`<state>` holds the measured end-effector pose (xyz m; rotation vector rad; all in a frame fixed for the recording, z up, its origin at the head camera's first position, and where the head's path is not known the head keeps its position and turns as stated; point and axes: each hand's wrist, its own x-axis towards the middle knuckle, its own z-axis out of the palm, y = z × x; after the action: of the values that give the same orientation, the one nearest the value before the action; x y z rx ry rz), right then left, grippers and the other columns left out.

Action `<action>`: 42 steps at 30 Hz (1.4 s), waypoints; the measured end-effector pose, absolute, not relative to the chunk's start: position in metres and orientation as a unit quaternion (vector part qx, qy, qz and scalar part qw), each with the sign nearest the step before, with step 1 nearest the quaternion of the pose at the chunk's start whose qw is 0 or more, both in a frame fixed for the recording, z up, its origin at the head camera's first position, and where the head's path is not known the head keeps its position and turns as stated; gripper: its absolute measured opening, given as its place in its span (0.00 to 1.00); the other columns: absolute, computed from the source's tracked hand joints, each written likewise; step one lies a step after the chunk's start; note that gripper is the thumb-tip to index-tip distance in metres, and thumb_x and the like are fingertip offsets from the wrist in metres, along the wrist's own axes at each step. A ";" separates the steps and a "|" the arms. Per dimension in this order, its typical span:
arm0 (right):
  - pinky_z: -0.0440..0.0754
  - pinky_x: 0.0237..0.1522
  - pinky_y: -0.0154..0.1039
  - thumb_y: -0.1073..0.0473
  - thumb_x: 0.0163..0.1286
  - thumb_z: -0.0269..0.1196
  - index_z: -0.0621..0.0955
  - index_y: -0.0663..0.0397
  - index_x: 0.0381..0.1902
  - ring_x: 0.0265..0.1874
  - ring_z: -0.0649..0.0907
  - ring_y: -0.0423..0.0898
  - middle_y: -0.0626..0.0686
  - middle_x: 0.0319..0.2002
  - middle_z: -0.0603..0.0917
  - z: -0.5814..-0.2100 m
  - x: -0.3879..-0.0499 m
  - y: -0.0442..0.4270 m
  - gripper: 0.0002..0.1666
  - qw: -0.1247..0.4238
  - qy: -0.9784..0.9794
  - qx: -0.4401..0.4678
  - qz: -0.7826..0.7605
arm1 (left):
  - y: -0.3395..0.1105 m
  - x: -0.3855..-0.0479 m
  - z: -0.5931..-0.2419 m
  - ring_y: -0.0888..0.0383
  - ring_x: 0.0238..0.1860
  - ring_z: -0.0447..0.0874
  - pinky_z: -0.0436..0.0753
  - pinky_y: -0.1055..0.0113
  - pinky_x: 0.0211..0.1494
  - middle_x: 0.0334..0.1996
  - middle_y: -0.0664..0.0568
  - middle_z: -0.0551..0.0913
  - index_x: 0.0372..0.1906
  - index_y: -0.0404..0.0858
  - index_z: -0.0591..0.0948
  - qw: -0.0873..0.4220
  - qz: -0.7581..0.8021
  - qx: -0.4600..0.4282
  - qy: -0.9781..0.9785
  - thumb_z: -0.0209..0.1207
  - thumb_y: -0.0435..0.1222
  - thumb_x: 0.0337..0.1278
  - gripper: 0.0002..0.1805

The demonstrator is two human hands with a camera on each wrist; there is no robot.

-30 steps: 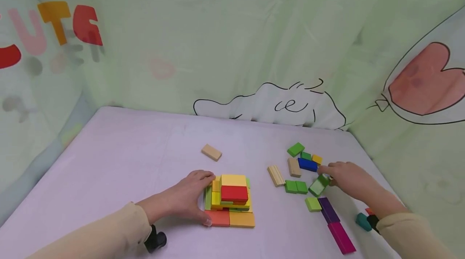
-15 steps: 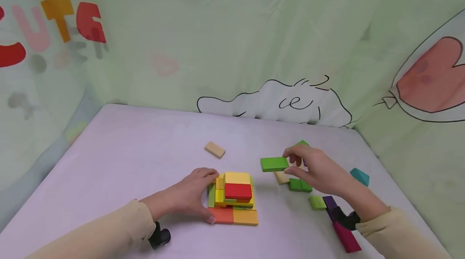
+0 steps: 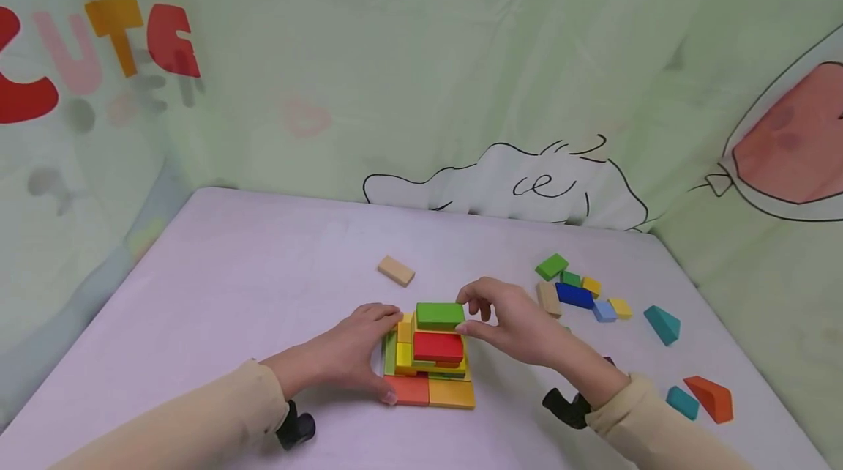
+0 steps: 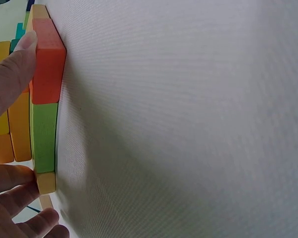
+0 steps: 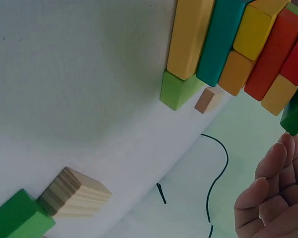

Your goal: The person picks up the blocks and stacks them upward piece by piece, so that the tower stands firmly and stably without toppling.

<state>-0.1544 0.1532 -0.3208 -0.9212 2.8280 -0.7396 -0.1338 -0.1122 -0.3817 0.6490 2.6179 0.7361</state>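
A layered stack of coloured wooden blocks, with a red block (image 3: 437, 347) near its top, stands before me in the head view. My right hand (image 3: 520, 323) pinches the right end of a green block (image 3: 440, 316) lying on the top layer. In the right wrist view, fingertips (image 5: 290, 141) meet the green block's end. Along the stack's left side, my left hand (image 3: 342, 353) spans from front to back. Its thumb touches an orange-red base block (image 4: 48, 64), and a finger touches the tan block (image 4: 45, 182) at the other end. Part of the stack's left side is hidden behind this hand.
Behind the stack lies a tan block (image 3: 396, 271). Loose blocks, including a blue one (image 3: 574, 296) and a green one (image 3: 552, 266), lie at the right. Teal (image 3: 662, 325) and orange (image 3: 711, 398) pieces lie near the right edge. Printed fabric walls surround the table (image 3: 276, 250).
My right hand has picked up the green block from the loose pieces at the right and carried it left onto the stack's top. My left hand has stayed beside the stack.
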 end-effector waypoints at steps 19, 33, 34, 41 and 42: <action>0.79 0.34 0.29 0.56 0.63 0.74 0.80 0.52 0.47 0.37 0.76 0.41 0.51 0.40 0.82 -0.323 -0.157 0.154 0.18 0.058 0.917 -0.312 -0.240 | -0.111 -0.131 -0.378 0.45 0.78 0.58 0.70 0.46 0.76 0.76 0.46 0.65 0.76 0.38 0.66 0.168 0.261 0.232 0.922 0.80 0.53 0.38 0.58; 0.80 0.35 0.30 0.55 0.64 0.74 0.80 0.52 0.48 0.38 0.76 0.41 0.52 0.42 0.83 -0.323 -0.157 0.154 0.18 0.065 0.918 -0.312 -0.236 | -0.111 -0.130 -0.377 0.45 0.78 0.58 0.69 0.45 0.77 0.76 0.46 0.65 0.76 0.38 0.66 0.171 0.265 0.233 0.920 0.80 0.53 0.37 0.59; 0.81 0.35 0.30 0.55 0.64 0.74 0.80 0.52 0.48 0.38 0.76 0.41 0.52 0.42 0.83 -0.322 -0.157 0.154 0.19 0.065 0.918 -0.311 -0.236 | -0.111 -0.130 -0.377 0.45 0.78 0.58 0.69 0.45 0.77 0.76 0.47 0.65 0.76 0.38 0.66 0.171 0.265 0.233 0.920 0.80 0.53 0.37 0.58; 0.81 0.35 0.30 0.55 0.63 0.74 0.80 0.53 0.50 0.39 0.77 0.42 0.52 0.43 0.83 -0.320 -0.156 0.154 0.20 0.065 0.919 -0.308 -0.238 | -0.111 -0.131 -0.378 0.45 0.78 0.58 0.70 0.45 0.77 0.76 0.47 0.65 0.76 0.38 0.66 0.171 0.265 0.233 0.920 0.80 0.53 0.38 0.58; 0.81 0.36 0.30 0.55 0.64 0.74 0.80 0.54 0.50 0.39 0.77 0.42 0.52 0.43 0.83 -0.318 -0.155 0.156 0.20 0.062 0.919 -0.308 -0.240 | -0.111 -0.131 -0.377 0.45 0.78 0.58 0.70 0.45 0.77 0.76 0.47 0.65 0.76 0.38 0.66 0.171 0.265 0.233 0.920 0.80 0.53 0.38 0.58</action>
<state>-0.1555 0.1559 -0.3182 -0.9308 2.7769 -0.7263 -0.1306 -0.1113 -0.3773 0.6617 2.6123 0.7534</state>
